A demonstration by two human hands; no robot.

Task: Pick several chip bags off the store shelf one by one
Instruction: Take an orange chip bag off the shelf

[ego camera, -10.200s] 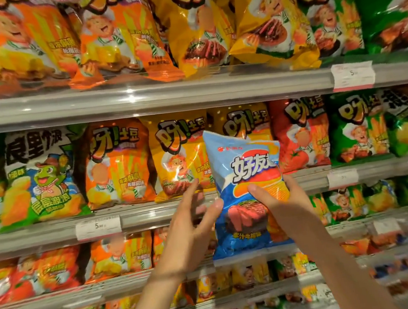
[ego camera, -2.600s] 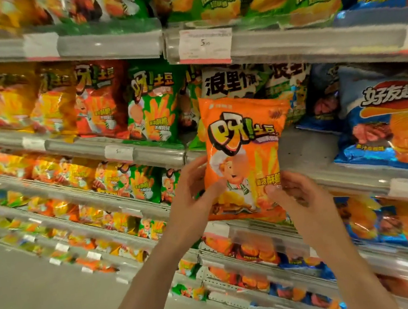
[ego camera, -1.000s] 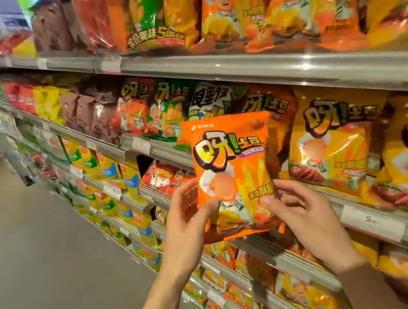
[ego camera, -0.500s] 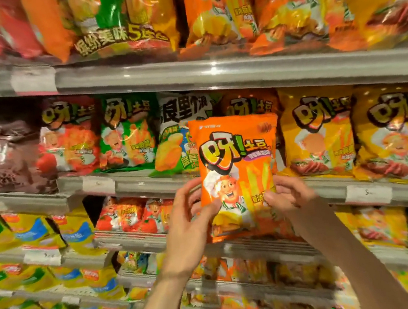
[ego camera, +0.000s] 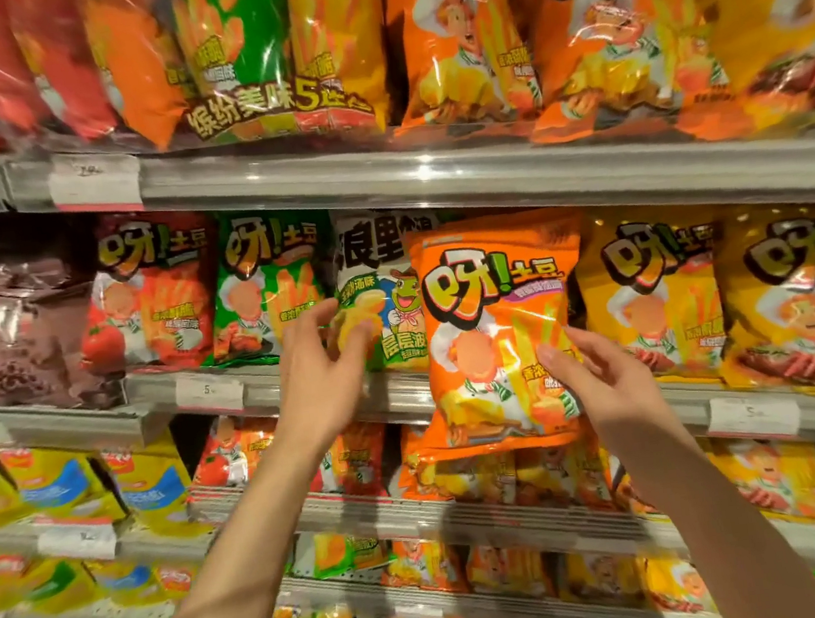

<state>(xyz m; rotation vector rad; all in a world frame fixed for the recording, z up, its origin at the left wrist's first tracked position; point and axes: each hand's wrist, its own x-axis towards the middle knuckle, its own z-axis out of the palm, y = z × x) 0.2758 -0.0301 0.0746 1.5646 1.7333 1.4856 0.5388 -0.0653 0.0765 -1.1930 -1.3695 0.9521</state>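
The right hand (ego camera: pixel 606 381) has the orange bag (ego camera: pixel 497 333) all to itself now, fingers curled onto its lower right corner, the thumb side hidden behind the foil, so how deep the grip goes I cannot tell. Half a second back both hands framed this bag; now the left hand (ego camera: pixel 323 371) has come off it and hangs apart to the left, fingers loosely spread and holding nothing, out in front of the white and green bag (ego camera: pixel 379 307) on the middle shelf (ego camera: pixel 719 407). And look where the orange bag is: held upright in front of that shelf's edge, overlapping the row behind, with the yellow bags (ego camera: pixel 652 297) just to its right and the green bag (ego camera: pixel 267 285) and red bag (ego camera: pixel 155 295) further left. Whether its bottom edge touches the shelf lip is hard to say from here. That letting go reads to me as a handover: one bag secured in the right, the left freed to go for the next, and the white and green bag is nearest its fingertips. Above, the top shelf (ego camera: pixel 481 179) carries bigger bags, including a clear multi-pack (ego camera: pixel 258 53). Smallest of all, the price tag (ego camera: pixel 209 393) on the rail just left of the free hand, its print too small to read in full.
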